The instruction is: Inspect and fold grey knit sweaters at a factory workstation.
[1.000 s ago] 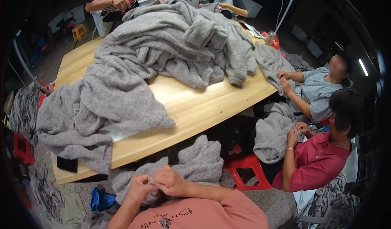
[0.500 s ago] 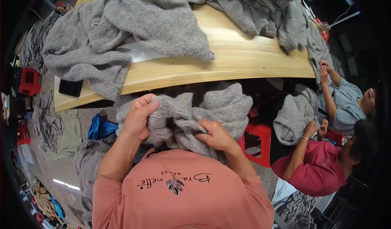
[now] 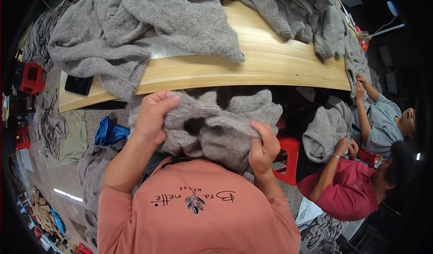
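Note:
A grey knitted garment lies bunched across my lap, just below the table's front edge. My left hand pinches its knit edge on the left, thumb pressed over the fingers. On the right, my right hand grips another part of the edge between thumb and fingers. Between the two hands the fabric is stretched, with a dark opening near the left hand. Folds of the same grey knit rise behind the hands toward the table. Which part of the garment this is, I cannot tell.
The wooden table ahead carries heaped grey sweaters and a black phone at its left corner. Two people sit at the right, handling grey knits. A red stool stands beside me. A blue cloth lies at the left.
My right hand has moved right and turned more upright, drawing the knit edge out wider. The left hand has risen slightly, still gripping. The view has shifted a little.

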{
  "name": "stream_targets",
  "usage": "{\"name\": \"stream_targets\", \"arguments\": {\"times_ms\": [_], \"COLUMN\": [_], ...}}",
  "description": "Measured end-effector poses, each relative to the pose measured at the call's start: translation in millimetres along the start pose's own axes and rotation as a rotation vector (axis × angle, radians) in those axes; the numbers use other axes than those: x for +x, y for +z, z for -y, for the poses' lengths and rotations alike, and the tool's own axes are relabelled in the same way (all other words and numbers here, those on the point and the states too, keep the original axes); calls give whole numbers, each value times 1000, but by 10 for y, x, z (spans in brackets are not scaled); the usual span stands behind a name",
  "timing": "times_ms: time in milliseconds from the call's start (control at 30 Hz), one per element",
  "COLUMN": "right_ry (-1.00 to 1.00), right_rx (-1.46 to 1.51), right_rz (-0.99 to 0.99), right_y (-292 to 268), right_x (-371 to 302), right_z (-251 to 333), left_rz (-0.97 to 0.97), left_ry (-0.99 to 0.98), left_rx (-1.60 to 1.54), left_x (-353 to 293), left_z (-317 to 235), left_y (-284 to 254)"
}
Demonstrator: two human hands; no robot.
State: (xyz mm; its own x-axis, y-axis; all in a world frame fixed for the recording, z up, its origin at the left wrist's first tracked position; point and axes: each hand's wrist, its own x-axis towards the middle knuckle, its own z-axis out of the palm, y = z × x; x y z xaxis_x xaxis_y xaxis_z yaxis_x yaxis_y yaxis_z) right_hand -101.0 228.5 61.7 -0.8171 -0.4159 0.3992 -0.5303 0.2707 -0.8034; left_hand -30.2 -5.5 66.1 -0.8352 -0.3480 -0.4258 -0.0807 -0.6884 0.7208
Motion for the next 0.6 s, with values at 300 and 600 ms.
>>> {"name": "stream_targets", "arguments": {"times_ms": [300, 600], "right_ry": [-657, -608], "right_rx": [78, -28], "right_rz": [166, 197], "right_y": [375, 478], "right_x": [206, 166], "right_z": [200, 99], "left_rz": [392, 327], "left_ry": [-42, -45], "left_rx": [443, 320], "left_x": [-165, -179], "left_z": [148, 194], "left_y": [275, 100]}}
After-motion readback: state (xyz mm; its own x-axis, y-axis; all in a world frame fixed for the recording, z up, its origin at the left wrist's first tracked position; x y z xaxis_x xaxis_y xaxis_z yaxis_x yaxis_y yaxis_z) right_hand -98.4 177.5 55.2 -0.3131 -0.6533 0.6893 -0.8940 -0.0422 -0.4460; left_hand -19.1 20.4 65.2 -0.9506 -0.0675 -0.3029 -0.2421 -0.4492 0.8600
